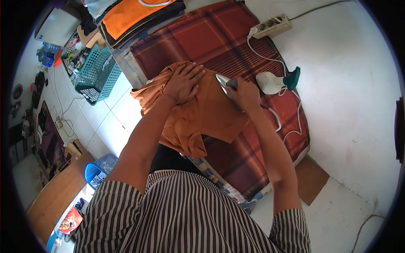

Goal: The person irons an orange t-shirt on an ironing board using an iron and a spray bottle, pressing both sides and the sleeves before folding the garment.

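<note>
An orange-brown garment (181,122) lies partly bunched, partly smooth on a red plaid cloth (198,33) that covers the work surface. My left hand (184,84) rests flat on the garment's bunched upper part, fingers stretched out. In my right hand (246,95) is a clothes iron (223,84), gripped by its dark handle. Its metal soleplate edge sits on the smooth part of the garment, at the right. The iron's pale cord (276,118) curves away behind my right wrist. Beside it lies a white spray bottle (270,83) with a green trigger head.
A power strip (272,26) with a plug sits at the cloth's far right edge, its cord running down past the bottle. Folded clothes (135,19) are stacked at the far left. A green basket (99,71) and a blue basket (99,170) stand on the floor at left.
</note>
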The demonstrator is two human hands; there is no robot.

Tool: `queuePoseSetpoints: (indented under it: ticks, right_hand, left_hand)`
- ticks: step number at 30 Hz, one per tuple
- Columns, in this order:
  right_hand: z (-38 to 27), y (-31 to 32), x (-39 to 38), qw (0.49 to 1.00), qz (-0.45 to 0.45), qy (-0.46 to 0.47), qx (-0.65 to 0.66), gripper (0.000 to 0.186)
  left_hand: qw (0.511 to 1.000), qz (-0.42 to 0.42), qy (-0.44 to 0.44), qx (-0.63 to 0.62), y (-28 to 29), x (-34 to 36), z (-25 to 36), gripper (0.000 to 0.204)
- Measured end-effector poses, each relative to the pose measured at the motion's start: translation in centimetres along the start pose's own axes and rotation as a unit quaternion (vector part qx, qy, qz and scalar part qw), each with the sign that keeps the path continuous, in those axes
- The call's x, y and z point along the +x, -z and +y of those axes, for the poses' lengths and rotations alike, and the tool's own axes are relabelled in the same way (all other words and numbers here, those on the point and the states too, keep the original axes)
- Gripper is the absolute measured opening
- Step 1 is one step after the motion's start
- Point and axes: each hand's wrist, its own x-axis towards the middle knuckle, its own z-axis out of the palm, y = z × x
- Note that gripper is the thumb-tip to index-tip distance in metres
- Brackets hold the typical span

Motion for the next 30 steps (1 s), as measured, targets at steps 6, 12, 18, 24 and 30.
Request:
queuePoseSetpoints:
  ticks: [6, 12, 18, 24, 30]
  right_hand:
    - [0.6, 0.1, -2.8, 0.995, -0.081, 0.062, 0.000, 0.042]
    - [-2.0, -2.1, -10.2, 0.976, -0.172, 0.134, -0.024, 0.041]
    - [-2.0, -2.6, -15.1, 0.964, -0.201, 0.174, 0.006, 0.031]
    - [-1.5, -2.6, -15.1, 0.974, -0.161, 0.156, 0.014, 0.028]
    - [-2.2, -2.3, -14.0, 0.978, -0.157, 0.134, -0.016, 0.026]
  left_hand:
    - [1.000, 0.000, 0.006, 0.001, -0.1, -0.2, 0.0, 0.065]
    - [1.000, -0.001, 0.002, 0.001, 0.0, 0.0, 0.1, 0.064]
    - [1.000, -0.003, 0.002, 0.004, -0.1, -0.1, 0.0, 0.064]
    - [1.000, -0.009, 0.005, 0.015, 0.0, 0.0, 0.1, 0.064]
    - [1.000, 0.001, -0.001, 0.003, 0.0, 0.1, 0.2, 0.064]
